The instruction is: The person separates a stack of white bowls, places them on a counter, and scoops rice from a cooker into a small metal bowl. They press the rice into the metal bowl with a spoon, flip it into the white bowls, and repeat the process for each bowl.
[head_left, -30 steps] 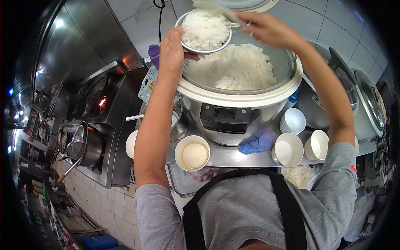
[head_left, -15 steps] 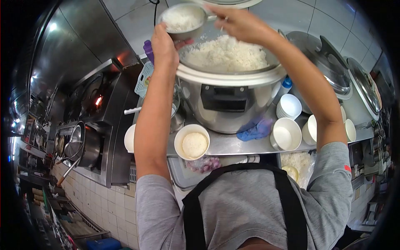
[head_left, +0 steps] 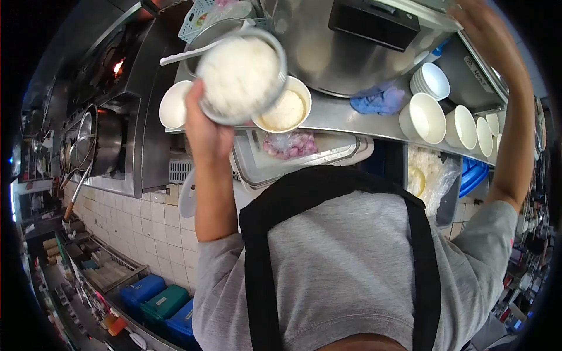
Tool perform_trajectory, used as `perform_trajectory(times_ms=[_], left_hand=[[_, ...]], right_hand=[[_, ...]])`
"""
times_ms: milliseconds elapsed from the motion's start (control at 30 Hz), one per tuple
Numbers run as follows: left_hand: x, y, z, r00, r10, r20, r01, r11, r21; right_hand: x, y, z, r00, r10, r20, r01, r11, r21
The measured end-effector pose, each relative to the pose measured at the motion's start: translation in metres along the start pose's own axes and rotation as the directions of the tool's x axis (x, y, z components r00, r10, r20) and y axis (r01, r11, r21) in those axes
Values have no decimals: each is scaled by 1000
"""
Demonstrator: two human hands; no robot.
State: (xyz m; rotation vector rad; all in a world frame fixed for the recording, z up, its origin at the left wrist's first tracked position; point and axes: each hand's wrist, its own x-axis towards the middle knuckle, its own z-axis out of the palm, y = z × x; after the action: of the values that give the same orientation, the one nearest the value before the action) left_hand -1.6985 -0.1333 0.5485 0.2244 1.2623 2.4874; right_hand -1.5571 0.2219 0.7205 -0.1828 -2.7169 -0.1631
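Fingers of the left hand [head_left: 209, 131] are clamped on a metal bowl [head_left: 277, 93] at the upper left of centre, the thumb against its lower-left side and the other fingers mostly hidden. White rice [head_left: 240, 73] fills the bowl, its surface blurred. The right hand [head_left: 477, 17] is at the top right edge of the frame, beside the rim of the large steel cooker [head_left: 316, 52]; it is blurred and partly cut off, so I cannot tell whether its fingers are apart or together, or whether they hold anything.

Just below and right of the bowl, partly covered by it in this view, stands a paper cup [head_left: 304, 95] with a pale round portion inside. I cannot tell whether bowl and cup touch. Another white cup [head_left: 174, 105] stands left of the bowl, and a long white handle [head_left: 181, 57] juts out above that cup.

On the steel counter [head_left: 345, 120], right of centre, lie a crumpled blue cloth [head_left: 377, 100], a stack of small white bowls [head_left: 432, 81] and a row of paper cups [head_left: 422, 118]. Below the counter's edge, a clear bag of purplish pieces [head_left: 291, 144] rests on a tray [head_left: 252, 165].
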Motion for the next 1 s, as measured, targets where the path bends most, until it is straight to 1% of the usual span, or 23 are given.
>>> perform_trajectory(times_ms=[33, 67, 100, 133, 200, 233, 267, 300, 333, 400, 433, 467, 533, 567, 600, 667, 700, 800, 900, 1000], left_hand=[[-12, -16, -7, 997, -79, 14, 78, 997, 20], [-24, -31, -9, 987, -158, 28, 156, 987, 39], [-35, -41, -2, 946, -313, 87, 305, 948, 92], [-44, -53, 5, 877, -461, 139, 440, 884, 156], [-49, -88, 4, 707, -647, 286, 592, 762, 261], [-53, -112, 4, 711, -641, 291, 600, 768, 225], [-57, -137, 2, 714, -636, 293, 608, 771, 189], [-60, -157, -2, 720, -629, 294, 615, 774, 152], [-60, -173, -9, 721, -626, 297, 613, 776, 150], [-60, -194, -19, 733, -611, 300, 600, 788, 140], [-59, -196, -19, 727, -626, 282, 629, 772, 93], [-58, -198, -21, 738, -610, 289, 625, 779, 51], [-56, -202, -25, 760, -577, 297, 613, 789, -37], [-56, -204, -25, 766, -566, 304, 606, 794, -51], [-56, -205, -25, 772, -555, 311, 599, 798, -64], [-59, -207, -25, 780, -542, 313, 589, 804, -77], [-58, -207, -24, 787, -532, 312, 579, 811, -78], [-61, -209, -21, 810, -521, 270, 561, 822, -96], [-64, -207, -18, 817, -521, 248, 557, 825, -99], [-65, -210, -14, 830, -503, 242, 535, 841, -87]], right_hand=[[-21, 32, 8, 989, -8, -145, 27, 991, 130], [-36, 47, 15, 958, 2, -285, 72, 966, 248], [-52, 35, 16, 955, 48, -292, 82, 905, 417], [-75, 16, 14, 952, 97, -291, 93, 814, 574], [-105, -25, 39, 943, 107, -314, 192, 596, 779], [-132, -24, 65, 970, 185, -159, 29, 559, 829], [-135, -55, 72, 966, 258, 11, -147, 513, 846], [-139, -86, 79, 929, 322, 181, -321, 459, 828], [-148, -92, 100, 886, 336, 321, -448, 434, 782], [-167, -104, 145, 901, 326, 287, -430, 577, 694], [-178, -103, 170, 922, 263, 284, -387, 603, 698], [-187, -101, 189, 939, 198, 280, -341, 625, 702], [-195, -112, 210, 932, 178, 317, -355, 633, 688], [-193, -118, 215, 927, 168, 336, -362, 636, 681], [-187, -123, 211, 885, 172, 432, -419, 697, 582], [-177, -129, 200, 768, 202, 608, -489, 798, 353], [-183, -128, 208, 834, 172, 524, -403, 839, 366], [-173, -126, 204, 792, 146, 592, -378, 880, 288], [-160, -122, 187, 836, 57, 545, -223, 944, 242], [-127, -119, 158, 814, 52, 579, -179, 970, 164]])
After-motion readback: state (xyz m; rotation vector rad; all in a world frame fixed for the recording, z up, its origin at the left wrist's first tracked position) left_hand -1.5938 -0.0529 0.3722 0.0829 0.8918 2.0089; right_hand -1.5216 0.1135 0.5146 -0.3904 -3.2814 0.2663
